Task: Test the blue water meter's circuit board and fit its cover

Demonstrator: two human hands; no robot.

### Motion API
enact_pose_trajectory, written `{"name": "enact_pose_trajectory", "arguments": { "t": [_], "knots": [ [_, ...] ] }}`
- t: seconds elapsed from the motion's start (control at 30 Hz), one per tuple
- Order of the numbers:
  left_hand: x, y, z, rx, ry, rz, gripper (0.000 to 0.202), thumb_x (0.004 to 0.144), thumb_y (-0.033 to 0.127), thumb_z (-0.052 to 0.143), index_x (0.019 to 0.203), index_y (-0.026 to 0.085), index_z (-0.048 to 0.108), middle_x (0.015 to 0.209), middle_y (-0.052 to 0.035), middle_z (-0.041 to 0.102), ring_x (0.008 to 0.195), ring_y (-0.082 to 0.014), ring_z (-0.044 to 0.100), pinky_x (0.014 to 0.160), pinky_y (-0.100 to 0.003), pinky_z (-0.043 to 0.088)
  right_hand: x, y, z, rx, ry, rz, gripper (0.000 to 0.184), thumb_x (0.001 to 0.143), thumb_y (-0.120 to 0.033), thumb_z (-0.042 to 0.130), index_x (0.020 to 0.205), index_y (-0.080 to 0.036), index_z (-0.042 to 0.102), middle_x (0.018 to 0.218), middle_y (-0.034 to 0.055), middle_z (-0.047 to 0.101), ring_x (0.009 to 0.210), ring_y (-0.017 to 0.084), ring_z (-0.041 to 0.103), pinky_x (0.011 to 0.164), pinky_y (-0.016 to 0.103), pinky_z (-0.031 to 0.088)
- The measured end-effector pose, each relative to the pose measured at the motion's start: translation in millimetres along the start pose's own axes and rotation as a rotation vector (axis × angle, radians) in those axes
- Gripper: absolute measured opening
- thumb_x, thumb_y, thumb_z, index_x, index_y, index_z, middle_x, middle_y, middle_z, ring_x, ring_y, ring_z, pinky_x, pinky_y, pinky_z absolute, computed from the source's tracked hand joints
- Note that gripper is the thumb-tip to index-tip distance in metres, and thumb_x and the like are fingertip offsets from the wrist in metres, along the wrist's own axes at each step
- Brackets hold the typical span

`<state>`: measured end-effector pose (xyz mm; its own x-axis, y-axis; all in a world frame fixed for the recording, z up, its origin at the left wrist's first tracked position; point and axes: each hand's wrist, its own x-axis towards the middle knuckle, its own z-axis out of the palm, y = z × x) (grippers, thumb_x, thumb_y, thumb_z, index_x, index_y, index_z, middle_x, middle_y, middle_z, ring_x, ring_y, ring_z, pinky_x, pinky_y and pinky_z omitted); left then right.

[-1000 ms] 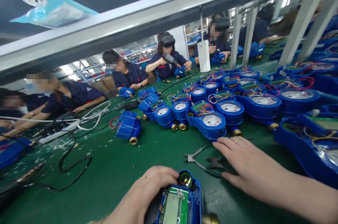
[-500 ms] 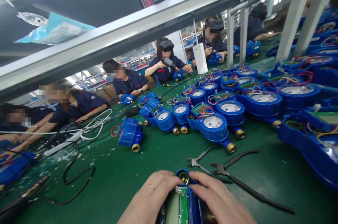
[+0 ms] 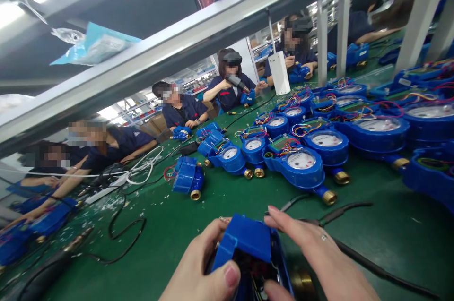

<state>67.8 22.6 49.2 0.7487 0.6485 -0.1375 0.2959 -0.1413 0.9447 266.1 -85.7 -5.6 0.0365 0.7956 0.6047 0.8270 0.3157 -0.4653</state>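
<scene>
At the bottom middle, a blue water meter (image 3: 248, 235) is turned so that an open cavity with dark parts and wires faces me. My left hand (image 3: 202, 263) grips its left side, with the thumb on the near edge. Beside its right side is my right hand (image 3: 322, 253), fingers stretched and apart, the thumb at the cavity. A brass pipe end (image 3: 303, 284) shows under the right palm. Cutting pliers with dark handles (image 3: 347, 209) lie behind the right hand, which hides their jaws.
Several blue water meters (image 3: 300, 161) with loose wires cover the green bench (image 3: 170, 230) on the right. A black-handled tool (image 3: 60, 263), cables and a white power strip (image 3: 106, 190) lie left. Co-workers sit across, beyond a metal rail (image 3: 170, 41).
The water meter has been turned over in my hands: its green circuit board faced up, now the blue housing and cavity show. My right hand has spread away from it. The view has shifted slightly.
</scene>
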Motion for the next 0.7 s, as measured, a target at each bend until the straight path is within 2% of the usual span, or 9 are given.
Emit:
{"name": "enact_pose_trajectory", "arguments": {
  "t": [0.1, 0.17, 0.23, 0.33, 0.4, 0.57, 0.7],
  "knots": [
    [5, 16, 7.3, -0.060, 0.068, -0.081, 0.067, 0.081, 0.071, 0.055, 0.114, 0.014, 0.065, 0.110, -0.0096, 0.070, 0.108, -0.0306, 0.062, 0.097, -0.041, 0.049, 22, -7, 2, 0.153, 0.057, -0.047, 0.041, 0.098, -0.016, 0.038, 0.138, -0.025, 0.042, 0.132, -0.0060, 0.048, 0.118, 0.009, 0.046, 0.104, 0.018, 0.039],
    [7, 17, 10.3, -0.113, 0.106, -0.092, 0.064, 0.084, 0.067, 0.053, 0.116, 0.014, 0.065, 0.116, -0.0106, 0.069, 0.116, -0.0340, 0.059, 0.103, -0.046, 0.046, 33, -7, 5, 0.315, 0.037, -0.022, 0.034, 0.098, -0.013, 0.037, 0.125, -0.024, 0.053, 0.123, -0.0048, 0.054, 0.112, 0.011, 0.050, 0.099, 0.021, 0.044],
    [5, 14, 13.3, -0.103, 0.180, -0.109, 0.062, 0.086, 0.066, 0.052, 0.120, 0.016, 0.064, 0.125, -0.0096, 0.067, 0.125, -0.0355, 0.054, 0.109, -0.049, 0.042, 38, -6, 9, 0.406, -0.019, 0.011, 0.030, 0.097, -0.012, 0.037, 0.118, -0.023, 0.056, 0.114, -0.0034, 0.056, 0.105, 0.014, 0.053, 0.091, 0.027, 0.048],
    [-1, 9, 18.4, 0.009, 0.346, -0.243, 0.063, 0.085, 0.067, 0.053, 0.128, 0.021, 0.061, 0.138, -0.0068, 0.059, 0.136, -0.0357, 0.045, 0.113, -0.051, 0.040, 42, -3, 15, 0.339, -0.008, -0.038, 0.032, 0.098, -0.009, 0.037, 0.123, -0.021, 0.053, 0.113, -0.0008, 0.055, 0.103, 0.017, 0.054, 0.086, 0.033, 0.049],
    [-5, 8, 21.6, 0.049, 0.404, -0.311, 0.067, 0.084, 0.069, 0.053, 0.132, 0.022, 0.058, 0.144, -0.0063, 0.053, 0.138, -0.0359, 0.042, 0.113, -0.051, 0.041, 44, -4, 17, 0.259, 0.050, -0.085, 0.033, 0.097, -0.008, 0.037, 0.123, -0.016, 0.054, 0.112, 0.0025, 0.056, 0.099, 0.020, 0.056, 0.082, 0.036, 0.051],
    [-8, 12, 26.8, 0.022, 0.434, -0.318, 0.065, 0.085, 0.069, 0.050, 0.130, 0.022, 0.060, 0.144, -0.0059, 0.053, 0.139, -0.0356, 0.040, 0.116, -0.050, 0.036, 46, -10, 21, 0.151, 0.125, -0.157, 0.029, 0.094, -0.005, 0.037, 0.112, -0.012, 0.058, 0.097, 0.0042, 0.058, 0.083, 0.020, 0.059, 0.069, 0.035, 0.053],
    [-7, 15, 30.6, -0.021, 0.468, -0.301, 0.058, 0.089, 0.063, 0.048, 0.128, 0.020, 0.062, 0.145, -0.0062, 0.052, 0.141, -0.0365, 0.035, 0.119, -0.051, 0.028, 40, -11, 27, 0.099, 0.180, -0.193, 0.027, 0.096, -0.005, 0.038, 0.114, -0.012, 0.057, 0.100, 0.0036, 0.058, 0.086, 0.018, 0.058, 0.073, 0.032, 0.051]
  ]
}}
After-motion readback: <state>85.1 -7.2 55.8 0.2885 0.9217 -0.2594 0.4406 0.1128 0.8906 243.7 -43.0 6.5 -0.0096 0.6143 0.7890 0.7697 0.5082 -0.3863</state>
